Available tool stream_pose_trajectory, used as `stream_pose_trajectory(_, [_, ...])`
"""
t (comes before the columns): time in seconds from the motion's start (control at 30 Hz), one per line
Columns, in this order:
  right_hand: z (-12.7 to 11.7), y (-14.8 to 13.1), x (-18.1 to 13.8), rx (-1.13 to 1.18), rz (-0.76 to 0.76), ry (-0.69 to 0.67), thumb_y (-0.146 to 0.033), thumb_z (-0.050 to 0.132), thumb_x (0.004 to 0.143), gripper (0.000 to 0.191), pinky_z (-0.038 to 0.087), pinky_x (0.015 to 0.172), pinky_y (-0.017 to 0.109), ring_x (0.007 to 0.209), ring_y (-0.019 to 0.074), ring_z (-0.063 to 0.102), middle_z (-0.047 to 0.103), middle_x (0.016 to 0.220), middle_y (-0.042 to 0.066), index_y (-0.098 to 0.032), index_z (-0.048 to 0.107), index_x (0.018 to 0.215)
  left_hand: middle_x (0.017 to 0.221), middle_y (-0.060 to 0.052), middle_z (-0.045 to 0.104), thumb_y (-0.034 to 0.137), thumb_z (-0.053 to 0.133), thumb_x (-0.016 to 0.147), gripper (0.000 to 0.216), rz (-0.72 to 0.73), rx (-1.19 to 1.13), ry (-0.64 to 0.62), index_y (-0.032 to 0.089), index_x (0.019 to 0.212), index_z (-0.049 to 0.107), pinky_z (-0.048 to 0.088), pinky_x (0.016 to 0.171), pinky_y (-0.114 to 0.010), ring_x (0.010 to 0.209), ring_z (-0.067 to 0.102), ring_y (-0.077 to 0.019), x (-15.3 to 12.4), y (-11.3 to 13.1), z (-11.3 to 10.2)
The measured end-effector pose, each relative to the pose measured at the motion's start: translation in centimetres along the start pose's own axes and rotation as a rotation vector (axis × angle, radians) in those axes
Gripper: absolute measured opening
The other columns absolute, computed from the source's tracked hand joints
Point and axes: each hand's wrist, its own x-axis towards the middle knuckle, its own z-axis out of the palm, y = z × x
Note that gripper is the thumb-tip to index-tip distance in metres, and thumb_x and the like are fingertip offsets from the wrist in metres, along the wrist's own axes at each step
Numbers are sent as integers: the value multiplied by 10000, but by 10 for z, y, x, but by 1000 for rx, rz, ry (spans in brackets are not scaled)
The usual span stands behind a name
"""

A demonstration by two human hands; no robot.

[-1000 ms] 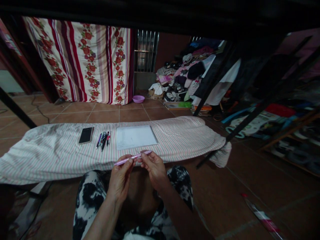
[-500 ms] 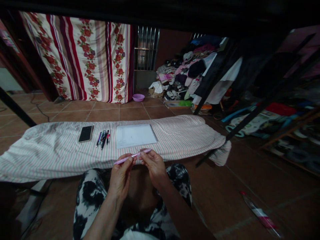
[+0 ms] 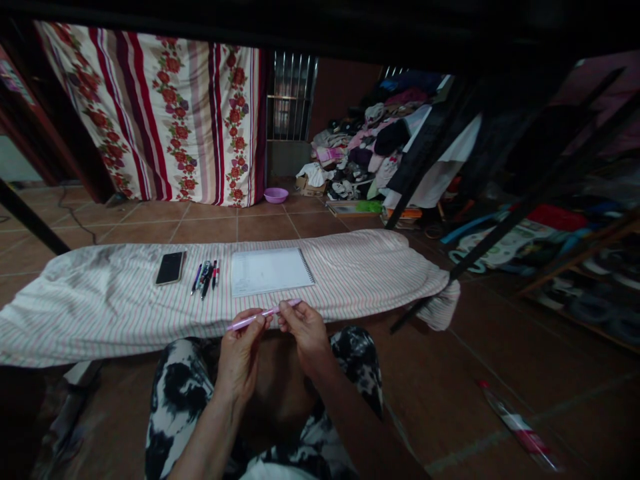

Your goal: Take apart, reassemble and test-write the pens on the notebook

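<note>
A pink pen (image 3: 249,320) is held level in front of me, just below the near edge of a striped cloth-covered board (image 3: 100,307). My left hand (image 3: 242,352) pinches its left half and my right hand (image 3: 303,333) pinches its right end. On the board beyond my hands lies a white spiral notebook (image 3: 270,270). Left of it lie several pens (image 3: 206,276) in a row and a black phone (image 3: 169,267).
My patterned trouser legs (image 3: 180,393) are below the board. A floral curtain (image 3: 165,113) hangs at the back left, a purple bowl (image 3: 276,195) sits on the tiled floor, and a heap of clothes (image 3: 370,147) fills the back right. A wrapped packet (image 3: 517,423) lies on the floor at right.
Both hands with the pink pen stay almost where they were; the view has shifted very slightly.
</note>
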Motion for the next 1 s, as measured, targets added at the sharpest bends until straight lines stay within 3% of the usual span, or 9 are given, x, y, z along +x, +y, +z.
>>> stream_pose_trajectory(0.4, [1, -5, -7, 130, -10, -52, -393, 806, 503, 410, 427, 567, 230, 620, 108, 561, 631, 678, -3, -166, 677, 819, 729, -18, 681, 144, 793, 544, 271, -17, -78, 36, 119, 773, 650, 504, 696, -158, 686, 638, -90, 2, 1, 0])
stream_pose_trajectory(0.7, [4, -1, -3, 84, -2, 29, -471, 814, 418, 425, 390, 541, 222, 541, 82, 511, 582, 564, -32, -152, 628, 629, 722, -23, 677, 150, 794, 549, 269, -3, -66, 32, 112, 774, 652, 514, 677, -154, 677, 641, -96, -1, 2, -2])
stream_pose_trajectory(0.87, [6, 4, -3, 27, -20, 26, -515, 776, 478, 430, 365, 521, 226, 508, 79, 476, 548, 524, -39, -151, 597, 618, 703, -32, 681, 132, 792, 541, 267, -9, -72, 50, 108, 767, 650, 517, 653, -151, 654, 643, -101, -2, 4, -2])
stream_pose_trajectory(1.0, [5, 3, -8, 85, -44, -67, -452, 773, 547, 383, 398, 575, 238, 611, 104, 527, 605, 651, -12, -165, 653, 771, 715, -40, 684, 97, 771, 558, 239, -22, -105, 50, 102, 765, 652, 520, 668, -154, 659, 643, -99, -1, 4, -1])
